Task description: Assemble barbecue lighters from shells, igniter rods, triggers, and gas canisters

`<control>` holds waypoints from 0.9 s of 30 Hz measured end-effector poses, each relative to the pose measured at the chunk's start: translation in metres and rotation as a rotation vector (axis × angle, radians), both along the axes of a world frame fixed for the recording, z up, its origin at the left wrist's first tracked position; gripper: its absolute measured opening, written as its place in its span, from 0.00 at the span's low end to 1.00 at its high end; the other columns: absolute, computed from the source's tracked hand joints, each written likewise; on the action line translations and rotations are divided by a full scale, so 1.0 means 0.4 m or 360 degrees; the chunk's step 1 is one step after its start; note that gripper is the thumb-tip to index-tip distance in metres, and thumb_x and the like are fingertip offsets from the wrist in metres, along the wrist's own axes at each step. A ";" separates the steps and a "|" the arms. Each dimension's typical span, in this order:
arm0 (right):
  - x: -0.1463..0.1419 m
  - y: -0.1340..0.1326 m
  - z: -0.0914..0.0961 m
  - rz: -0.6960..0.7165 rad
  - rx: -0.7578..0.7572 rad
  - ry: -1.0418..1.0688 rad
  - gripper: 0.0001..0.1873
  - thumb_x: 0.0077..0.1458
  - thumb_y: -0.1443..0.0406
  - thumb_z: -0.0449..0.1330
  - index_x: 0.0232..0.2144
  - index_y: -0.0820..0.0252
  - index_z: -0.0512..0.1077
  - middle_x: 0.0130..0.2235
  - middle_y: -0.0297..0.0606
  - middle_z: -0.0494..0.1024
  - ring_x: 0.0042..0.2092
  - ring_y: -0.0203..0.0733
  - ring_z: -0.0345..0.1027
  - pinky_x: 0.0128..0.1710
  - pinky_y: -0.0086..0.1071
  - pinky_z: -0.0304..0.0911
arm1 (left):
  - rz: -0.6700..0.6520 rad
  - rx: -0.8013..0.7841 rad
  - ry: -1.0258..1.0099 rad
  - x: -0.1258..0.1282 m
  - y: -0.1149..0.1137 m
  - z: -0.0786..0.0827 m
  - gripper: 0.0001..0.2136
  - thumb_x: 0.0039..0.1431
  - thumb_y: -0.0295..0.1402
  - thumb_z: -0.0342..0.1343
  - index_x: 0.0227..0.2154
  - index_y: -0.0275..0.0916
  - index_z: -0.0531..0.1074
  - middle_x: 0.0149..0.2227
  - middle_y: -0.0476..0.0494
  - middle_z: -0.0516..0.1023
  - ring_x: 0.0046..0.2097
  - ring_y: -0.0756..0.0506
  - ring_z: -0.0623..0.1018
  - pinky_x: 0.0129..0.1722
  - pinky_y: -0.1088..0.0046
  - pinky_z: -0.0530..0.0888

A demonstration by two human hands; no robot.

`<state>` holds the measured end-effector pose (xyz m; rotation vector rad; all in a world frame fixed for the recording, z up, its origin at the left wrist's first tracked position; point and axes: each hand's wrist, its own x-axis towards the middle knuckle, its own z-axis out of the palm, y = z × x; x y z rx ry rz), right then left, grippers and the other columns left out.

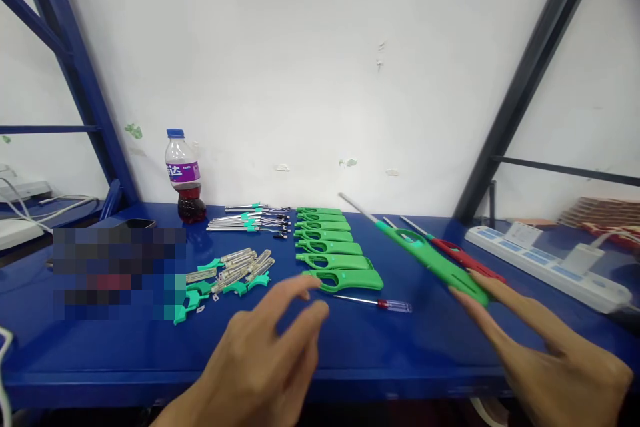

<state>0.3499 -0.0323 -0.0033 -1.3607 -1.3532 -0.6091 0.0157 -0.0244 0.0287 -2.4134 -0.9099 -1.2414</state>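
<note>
My right hand (545, 340) pinches the handle end of a green long-nosed lighter (427, 255), its metal rod slanting up to the left. Beyond it on the table lie a red lighter (457, 255) and another metal rod tip, partly hidden. My left hand (265, 353) hovers over the front with bent fingers apart, holding nothing; its index fingertip is near the closest green lighter handle (355, 279). Several such handles line up behind that one. A small screwdriver (393, 305) with a clear and red grip lies just in front of them.
On the blue table (350, 353), left of the handles, are metal lighter rods with wires (245, 221), clear fuel tanks (243, 268) and green triggers (187, 305). A drink bottle (185, 177) stands behind, a phone (137, 223) left, a power strip (545, 268) right.
</note>
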 end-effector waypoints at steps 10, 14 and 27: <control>0.112 0.077 -0.071 -0.0447 -0.0582 -0.0046 0.37 0.61 0.30 0.54 0.43 0.49 0.86 0.30 0.41 0.86 0.28 0.61 0.81 0.25 0.46 0.69 | 0.0828 -0.0658 0.0248 -0.167 0.252 0.055 0.17 0.75 0.32 0.49 0.63 0.38 0.68 0.59 0.32 0.72 0.32 0.46 0.82 0.40 0.60 0.82; 0.136 0.100 -0.083 -0.0369 -0.0671 -0.0207 0.33 0.62 0.34 0.56 0.44 0.48 0.86 0.37 0.44 0.87 0.36 0.63 0.82 0.29 0.49 0.72 | 0.0971 -0.0789 0.0564 -0.236 0.378 0.095 0.13 0.73 0.36 0.61 0.55 0.37 0.75 0.53 0.39 0.79 0.49 0.40 0.82 0.50 0.55 0.81; -0.057 0.173 0.027 0.0795 -0.0807 -0.0734 0.14 0.73 0.56 0.59 0.54 0.48 0.80 0.52 0.40 0.84 0.54 0.53 0.78 0.56 0.49 0.73 | 0.0847 -0.0955 0.0929 -0.291 0.536 0.070 0.17 0.73 0.40 0.62 0.59 0.39 0.74 0.58 0.37 0.77 0.54 0.38 0.81 0.52 0.53 0.81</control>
